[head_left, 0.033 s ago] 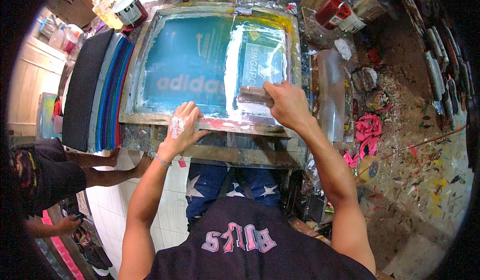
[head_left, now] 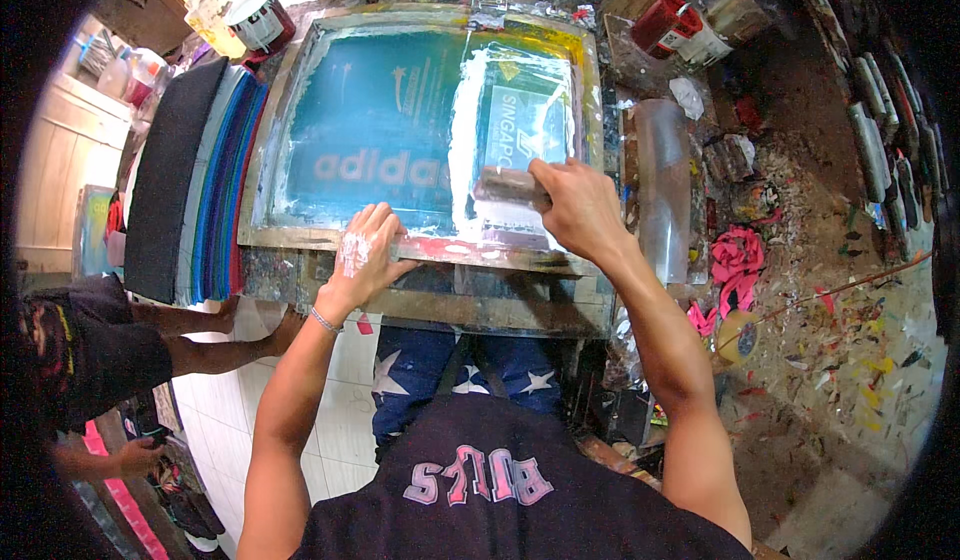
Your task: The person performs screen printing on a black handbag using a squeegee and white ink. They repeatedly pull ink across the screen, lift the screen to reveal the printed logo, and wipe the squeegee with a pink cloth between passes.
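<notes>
A wooden-framed printing screen (head_left: pixel 262 185) with teal mesh and pale designs lies on the bench in front of me. My right hand (head_left: pixel 580 205) is closed round the grip of a squeegee (head_left: pixel 510 188), whose blade stands on the right-hand part of the mesh. White ink (head_left: pixel 467 150) runs in a thick streak left of the squeegee, and thinner smears border the design. My left hand (head_left: pixel 365 252), with white ink on its back, grips the near bar of the frame, fingers over the top. The squeegee's lower edge and the surface under the screen are hidden.
Left of the screen stands a stack of dark and coloured sheets (head_left: pixel 190 180). A paint can (head_left: pixel 262 25) is behind it. At the right are a red container (head_left: pixel 665 25), a clear roll (head_left: pixel 663 190), pink cloth (head_left: pixel 738 260) and a tape roll (head_left: pixel 738 335). Another person's legs (head_left: pixel 215 345) are at left.
My right hand and the squeegee have shifted very slightly away from me over the mesh. My left hand stays on the frame. The other person's hand at lower left has moved a little.
</notes>
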The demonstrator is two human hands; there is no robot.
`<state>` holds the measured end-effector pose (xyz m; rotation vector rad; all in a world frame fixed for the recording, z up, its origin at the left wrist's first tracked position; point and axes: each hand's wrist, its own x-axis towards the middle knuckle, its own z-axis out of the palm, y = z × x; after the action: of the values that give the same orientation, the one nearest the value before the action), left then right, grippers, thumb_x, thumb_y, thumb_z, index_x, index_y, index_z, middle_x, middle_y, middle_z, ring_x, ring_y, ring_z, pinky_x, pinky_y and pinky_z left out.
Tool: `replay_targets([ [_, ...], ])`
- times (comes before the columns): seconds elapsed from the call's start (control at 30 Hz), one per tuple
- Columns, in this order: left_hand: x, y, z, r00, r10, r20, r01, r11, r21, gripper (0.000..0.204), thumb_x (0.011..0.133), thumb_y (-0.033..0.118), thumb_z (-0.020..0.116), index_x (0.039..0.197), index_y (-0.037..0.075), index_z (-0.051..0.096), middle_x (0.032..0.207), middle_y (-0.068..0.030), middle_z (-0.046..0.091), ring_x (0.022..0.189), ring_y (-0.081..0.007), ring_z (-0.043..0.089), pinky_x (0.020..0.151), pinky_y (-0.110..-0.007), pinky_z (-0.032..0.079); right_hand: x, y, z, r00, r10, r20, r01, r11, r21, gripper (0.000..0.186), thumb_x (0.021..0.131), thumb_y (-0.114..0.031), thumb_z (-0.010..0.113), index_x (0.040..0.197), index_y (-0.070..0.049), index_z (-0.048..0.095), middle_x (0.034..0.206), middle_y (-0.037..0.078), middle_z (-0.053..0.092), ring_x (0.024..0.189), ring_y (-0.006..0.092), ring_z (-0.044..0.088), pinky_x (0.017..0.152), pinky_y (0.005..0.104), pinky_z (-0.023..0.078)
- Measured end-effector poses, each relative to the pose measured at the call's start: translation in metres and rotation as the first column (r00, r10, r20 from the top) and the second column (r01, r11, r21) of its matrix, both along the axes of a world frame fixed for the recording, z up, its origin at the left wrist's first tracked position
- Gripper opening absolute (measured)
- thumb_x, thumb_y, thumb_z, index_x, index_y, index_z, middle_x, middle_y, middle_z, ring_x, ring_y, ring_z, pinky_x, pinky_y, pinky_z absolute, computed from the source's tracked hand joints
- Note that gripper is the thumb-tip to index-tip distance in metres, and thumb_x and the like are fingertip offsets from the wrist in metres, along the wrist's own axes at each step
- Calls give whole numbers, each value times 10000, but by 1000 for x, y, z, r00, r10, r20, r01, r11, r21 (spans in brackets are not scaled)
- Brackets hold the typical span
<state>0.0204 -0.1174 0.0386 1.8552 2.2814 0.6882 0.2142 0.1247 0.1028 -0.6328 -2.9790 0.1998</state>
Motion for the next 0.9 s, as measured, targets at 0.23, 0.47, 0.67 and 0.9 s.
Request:
replay_targets([
  [0.23, -3, 5, 1, 1000, 7, 24, -7, 1000, 3, 478, 611, 169, 891, 918, 25, 555, 958, -139, 519, 944, -344, 526, 824, -444, 443, -1, 3, 8, 999, 54, -3, -54, 997, -46, 190, 778, -62, 633, 966, -73, 611, 846, 147, 694, 841, 368, 669, 703, 513, 543],
  [0.47, -2, 4, -1, 1000, 13, 1, -13, 1000, -5, 488, 593, 158, 894, 920, 28, 557, 953, -128, 520, 939, -341, 526, 819, -438, 444, 16, -29, 1, 996, 85, -7, -85, 992, -95, 188, 774, -68, 636, 959, -55, 605, 830, 151, 678, 842, 375, 644, 706, 500, 530],
  [0.67, -2, 5, 3, 1000, 10, 26, -10, 1000, -8, 486, 583, 150, 893, 924, 38, 564, 950, -125, 522, 931, -339, 530, 815, -446, 437, -16, 16, -34, 969, 135, -208, -101, 981, 167, 235, 802, -96, 626, 1034, -62, 633, 851, 121, 674, 845, 331, 642, 725, 453, 537],
  [0.9, -2, 5, 4, 999, 12, 36, -11, 1000, -17, 485, 566, 130, 897, 907, 44, 564, 942, -123, 524, 931, -333, 540, 818, -441, 447, -94, 113, -27, 989, 88, -116, -59, 971, 232, 212, 826, -148, 632, 1023, -79, 674, 938, 144, 720, 878, 361, 686, 750, 486, 547],
])
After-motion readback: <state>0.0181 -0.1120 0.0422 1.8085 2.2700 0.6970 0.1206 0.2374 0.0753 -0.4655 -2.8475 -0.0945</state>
